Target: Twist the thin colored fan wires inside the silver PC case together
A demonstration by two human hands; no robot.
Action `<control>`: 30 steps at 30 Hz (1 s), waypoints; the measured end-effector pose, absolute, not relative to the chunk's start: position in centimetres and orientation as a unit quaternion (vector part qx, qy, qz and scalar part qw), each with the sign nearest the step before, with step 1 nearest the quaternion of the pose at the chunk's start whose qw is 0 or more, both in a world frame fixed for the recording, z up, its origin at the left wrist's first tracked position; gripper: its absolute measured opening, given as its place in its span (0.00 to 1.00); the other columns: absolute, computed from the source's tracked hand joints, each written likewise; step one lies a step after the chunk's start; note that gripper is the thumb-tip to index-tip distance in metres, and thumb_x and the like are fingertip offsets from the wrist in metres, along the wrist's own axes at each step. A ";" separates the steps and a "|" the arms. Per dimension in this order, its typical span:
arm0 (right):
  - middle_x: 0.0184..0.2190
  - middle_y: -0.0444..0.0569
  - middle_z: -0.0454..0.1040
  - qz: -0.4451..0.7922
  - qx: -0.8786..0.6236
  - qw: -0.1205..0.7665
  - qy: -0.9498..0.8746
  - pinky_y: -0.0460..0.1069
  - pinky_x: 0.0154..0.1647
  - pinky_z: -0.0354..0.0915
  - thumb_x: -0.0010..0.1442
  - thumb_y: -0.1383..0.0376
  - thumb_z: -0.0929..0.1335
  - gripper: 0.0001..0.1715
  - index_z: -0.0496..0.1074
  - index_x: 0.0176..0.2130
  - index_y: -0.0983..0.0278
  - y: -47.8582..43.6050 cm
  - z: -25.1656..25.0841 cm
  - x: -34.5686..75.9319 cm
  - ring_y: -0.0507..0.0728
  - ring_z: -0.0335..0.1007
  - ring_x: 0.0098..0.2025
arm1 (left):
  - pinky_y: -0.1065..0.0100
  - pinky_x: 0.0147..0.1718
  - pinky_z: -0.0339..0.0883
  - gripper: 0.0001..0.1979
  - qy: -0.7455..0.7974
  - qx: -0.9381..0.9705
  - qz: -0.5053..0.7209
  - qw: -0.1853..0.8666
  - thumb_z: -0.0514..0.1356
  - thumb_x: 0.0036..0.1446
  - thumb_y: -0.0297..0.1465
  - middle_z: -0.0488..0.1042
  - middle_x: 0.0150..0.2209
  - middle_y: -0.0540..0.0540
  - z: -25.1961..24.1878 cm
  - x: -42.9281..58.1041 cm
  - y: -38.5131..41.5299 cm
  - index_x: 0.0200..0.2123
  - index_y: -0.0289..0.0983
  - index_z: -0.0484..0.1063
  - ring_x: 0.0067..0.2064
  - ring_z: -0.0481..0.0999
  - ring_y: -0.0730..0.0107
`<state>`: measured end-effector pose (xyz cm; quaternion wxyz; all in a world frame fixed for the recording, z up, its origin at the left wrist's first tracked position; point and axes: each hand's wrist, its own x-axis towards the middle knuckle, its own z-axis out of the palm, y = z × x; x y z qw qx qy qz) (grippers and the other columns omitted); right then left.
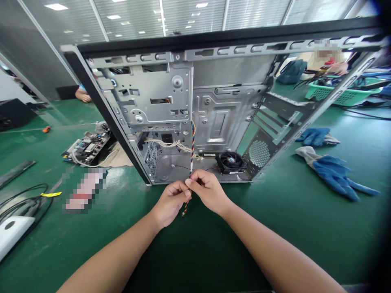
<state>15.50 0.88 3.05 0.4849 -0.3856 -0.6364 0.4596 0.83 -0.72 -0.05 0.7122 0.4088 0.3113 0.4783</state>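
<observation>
An open computer case (161, 93) stands on the green table, its bare metal inside facing me. From its drive cage hangs a twisted multicoloured cable (193, 142), which runs down to my hands in front of the case. My left hand (172, 203) pinches the cable low down, and its loose end sticks out below the fingers. Just above, my right hand (209, 189) is closed on the same cable with thumb and forefinger. Inside the case lie a black cooling fan (230, 161), a green memory stick (209, 155) and a bundle of whitish wires (171, 143).
Left of the case are a circuit board (90, 146), black cables (23, 203) and a blurred pinkish packet (85, 190). Blue work gloves (332, 169) lie to the right. Behind them stands a green basket (339, 95) of cables. Another person's hand (82, 95) rests at the far left.
</observation>
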 end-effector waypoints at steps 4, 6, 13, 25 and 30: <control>0.18 0.39 0.61 0.402 -0.414 0.490 -0.653 0.45 0.23 0.55 0.57 0.63 0.67 0.13 0.62 0.24 0.62 0.7 2.8 15.4 0.49 0.56 0.22 | 0.72 0.31 0.55 0.11 0.310 0.411 0.487 0.706 0.68 0.49 0.30 0.66 0.24 0.52 -0.2 0.8 -0.7 0.25 0.33 0.69 0.29 0.63 0.76; 0.19 0.39 0.61 0.380 -0.421 0.490 -0.662 0.45 0.24 0.55 0.56 0.64 0.67 0.12 0.62 0.24 0.62 0.6 2.8 15.4 0.49 0.55 0.22 | 0.72 0.32 0.56 0.11 0.312 0.412 0.488 0.704 0.68 0.49 0.30 0.66 0.24 0.52 -0.3 0.8 -0.7 0.25 0.33 0.69 0.29 0.63 0.76; 0.20 0.40 0.62 0.395 -0.413 0.478 -0.666 0.45 0.25 0.56 0.58 0.64 0.66 0.13 0.62 0.23 0.63 0.5 3.0 15.4 0.49 0.57 0.24 | 0.71 0.33 0.56 0.10 0.306 0.411 0.484 0.709 0.69 0.49 0.30 0.68 0.24 0.51 -0.5 0.7 -0.7 0.25 0.33 0.69 0.29 0.64 0.76; 0.18 0.39 0.66 0.571 -0.323 0.450 -0.606 0.47 0.22 0.65 0.59 0.55 0.66 0.16 0.62 0.26 0.62 0.6 3.3 15.5 0.50 0.65 0.20 | 0.72 0.30 0.55 0.10 0.261 0.379 0.455 0.762 0.69 0.48 0.29 0.69 0.23 0.51 -0.4 0.5 -0.7 0.25 0.33 0.70 0.27 0.65 0.76; 0.18 0.39 0.64 0.533 -0.354 0.465 -0.612 0.46 0.22 0.62 0.59 0.56 0.66 0.16 0.61 0.26 0.62 0.5 2.9 15.3 0.50 0.63 0.20 | 0.72 0.30 0.55 0.10 0.274 0.377 0.465 0.753 0.69 0.47 0.29 0.68 0.22 0.52 -0.3 0.6 -0.7 0.24 0.33 0.70 0.27 0.65 0.77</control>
